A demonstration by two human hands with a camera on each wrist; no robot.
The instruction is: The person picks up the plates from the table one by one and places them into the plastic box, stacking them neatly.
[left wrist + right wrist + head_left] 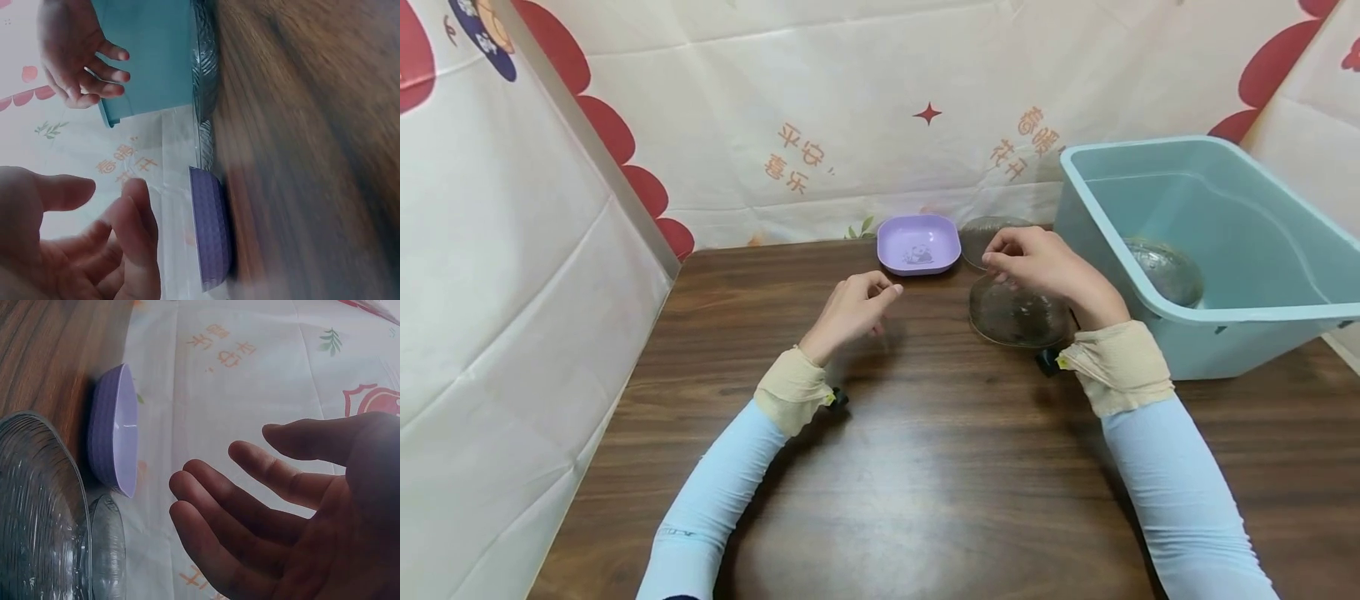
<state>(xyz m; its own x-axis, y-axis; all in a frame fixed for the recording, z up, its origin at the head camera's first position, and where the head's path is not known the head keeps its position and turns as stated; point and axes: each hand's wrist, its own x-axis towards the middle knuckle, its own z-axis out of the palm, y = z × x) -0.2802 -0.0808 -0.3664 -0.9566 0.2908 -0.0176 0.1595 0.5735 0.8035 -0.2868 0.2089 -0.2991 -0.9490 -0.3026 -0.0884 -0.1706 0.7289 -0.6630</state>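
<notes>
The left hand (852, 313) hovers above the wooden table, left of and nearer than a purple dish (919, 245) with a panda print. Its fingers are loosely bent and hold nothing, as the left wrist view (106, 244) shows. Over a clear ribbed bowl (1017, 315) hangs the right hand (1047, 265), its relaxed fingers apart and empty in the right wrist view (269, 506). Behind that bowl another clear dish (988, 236) stands beside the purple one, partly hidden by the right hand.
A large light-blue bin (1187, 342) stands at the right with a clear dish (1167, 271) inside. The brown wooden table (880, 483) extends toward the front. Printed white cloth (850, 100) hangs behind and at the sides.
</notes>
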